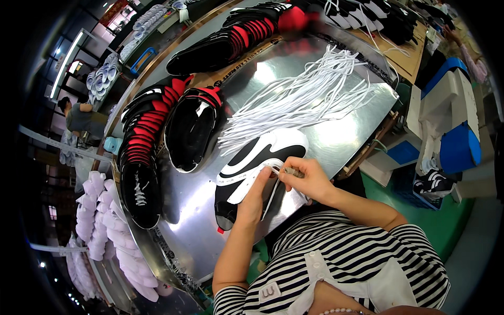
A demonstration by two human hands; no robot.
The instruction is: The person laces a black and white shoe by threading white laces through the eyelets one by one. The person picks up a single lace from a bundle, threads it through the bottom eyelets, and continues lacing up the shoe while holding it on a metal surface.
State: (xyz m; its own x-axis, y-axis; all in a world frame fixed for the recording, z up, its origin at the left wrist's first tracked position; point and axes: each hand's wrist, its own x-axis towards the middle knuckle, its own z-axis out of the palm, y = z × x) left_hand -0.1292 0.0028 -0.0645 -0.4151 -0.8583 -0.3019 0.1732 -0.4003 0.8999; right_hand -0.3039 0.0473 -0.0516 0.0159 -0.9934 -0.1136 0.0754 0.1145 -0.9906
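A black-and-white shoe upper (297,139) lies on the shiny metal tabletop (197,210), close in front of me. My left hand (253,198) is closed on its near edge, thumb along the white eyelet strip. My right hand (308,180) pinches a white shoelace (271,197) at the eyelets; part of the lace hangs down between my hands. Something small and tan shows at the right fingers, too small to name. Just beyond the upper, a loose bundle of white shoelaces (299,100) spreads across the tabletop.
Nested black-and-red shoe uppers (142,139) line the table's left and far sides, beside a single black upper (190,131). Pale uppers (94,210) are stacked at far left. A white-and-blue machine (451,121) and a dark blue crate (407,184) stand at right. Another person (84,116) is at left.
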